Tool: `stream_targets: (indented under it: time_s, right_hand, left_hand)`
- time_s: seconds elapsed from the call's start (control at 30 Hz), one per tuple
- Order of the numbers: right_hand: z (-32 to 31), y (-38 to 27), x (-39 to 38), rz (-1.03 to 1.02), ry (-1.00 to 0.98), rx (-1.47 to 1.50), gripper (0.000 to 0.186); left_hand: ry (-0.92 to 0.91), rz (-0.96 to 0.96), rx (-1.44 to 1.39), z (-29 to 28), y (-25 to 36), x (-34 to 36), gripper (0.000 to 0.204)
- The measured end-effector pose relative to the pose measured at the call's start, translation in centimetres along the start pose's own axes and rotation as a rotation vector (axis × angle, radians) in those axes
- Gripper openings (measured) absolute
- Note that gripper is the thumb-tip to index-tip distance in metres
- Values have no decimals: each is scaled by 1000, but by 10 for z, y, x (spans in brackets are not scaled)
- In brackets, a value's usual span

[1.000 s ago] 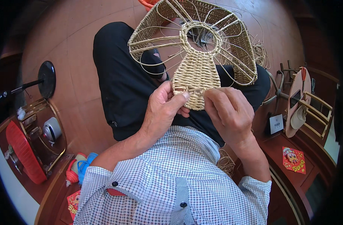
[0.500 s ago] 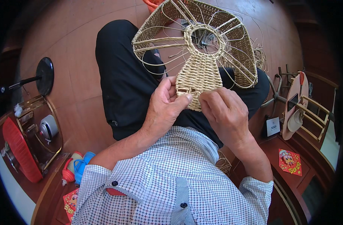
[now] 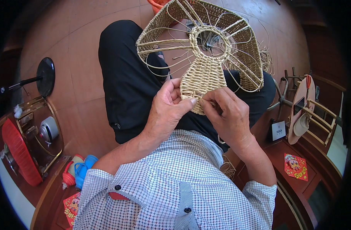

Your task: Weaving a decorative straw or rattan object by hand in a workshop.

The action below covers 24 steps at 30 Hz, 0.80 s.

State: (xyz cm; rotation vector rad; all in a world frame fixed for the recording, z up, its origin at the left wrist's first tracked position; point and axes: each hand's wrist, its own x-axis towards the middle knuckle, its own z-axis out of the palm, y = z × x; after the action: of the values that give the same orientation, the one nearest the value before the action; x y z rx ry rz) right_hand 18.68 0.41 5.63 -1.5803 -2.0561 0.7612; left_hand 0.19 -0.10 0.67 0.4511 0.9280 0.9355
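Note:
A straw-coloured woven wicker piece (image 3: 203,76) on a wire frame rests across my lap, its round ring opening above a flared, closely woven panel. Beyond the ring, bare wires and wrapped spokes run out to a curved woven wall (image 3: 249,50). My left hand (image 3: 168,102) grips the panel's lower left edge, thumb in front and fingers partly behind. At the panel's lower right, my right hand (image 3: 228,113) is closed in a pinch against the weave, close to the left thumb tip. What its fingertips hold is too small to make out. Small gaps show in the weave between the hands.
Loose cord (image 3: 266,61) lies on the tiled floor behind the woven wall. To the left stand a black round base (image 3: 46,76) and a red plastic basket (image 3: 18,151). Blue and red bottles (image 3: 83,170) sit near my left elbow. A wooden chair (image 3: 320,119) is at right.
My right hand has turned and its fingertips have shifted slightly left, toward the left thumb. The gaps low in the panel look narrower. My left hand keeps its hold.

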Motion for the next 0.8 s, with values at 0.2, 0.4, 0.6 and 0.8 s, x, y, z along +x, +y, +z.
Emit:
stream_targets:
  time_s: [0.2,0.4,0.6,0.8]
  right_hand:
    - [1,1,0,8,-21,4,14]
    - [2,2,2,-4,-27,-14,15]
    - [-2,-2,11,-104,-13,-128,17]
    - [-1,-2,25,-162,-103,-35,17]
  left_hand:
    - [30,26,51,-1,-1,-1,52]
    - [67,59,88,1,-4,-1,55]
    - [2,37,88,-3,-2,0,60]
    - [3,94,87,-1,-3,0,60]
